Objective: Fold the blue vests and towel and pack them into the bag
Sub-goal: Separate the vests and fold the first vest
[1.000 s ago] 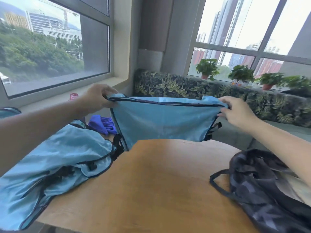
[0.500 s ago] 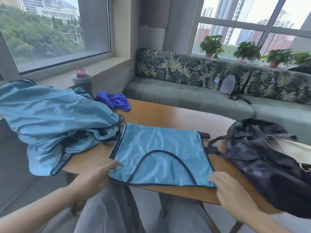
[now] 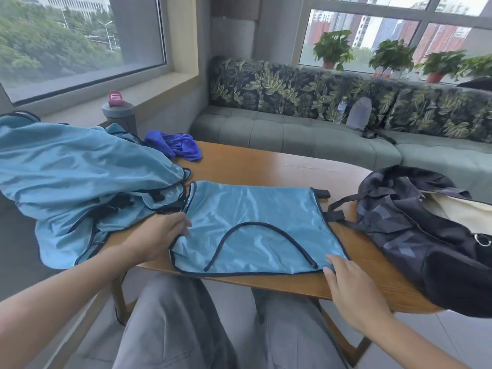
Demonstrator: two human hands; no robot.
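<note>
A vest (image 3: 255, 225) lies flat mid-frame on the table (image 3: 266, 166). The left hand (image 3: 159, 233) pinches its left edge; the right hand (image 3: 351, 291) rests flat-fingered on its lower right corner. More vests (image 3: 80, 177) are heaped at left beside the towel (image 3: 181, 147), and the bag (image 3: 415, 230) is at right.

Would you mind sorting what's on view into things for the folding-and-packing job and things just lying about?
Job: flat blue vest; heap of blue vests; purple towel; dark bag.

Lying about: grey bottle with pink lid; sofa; potted plants.
</note>
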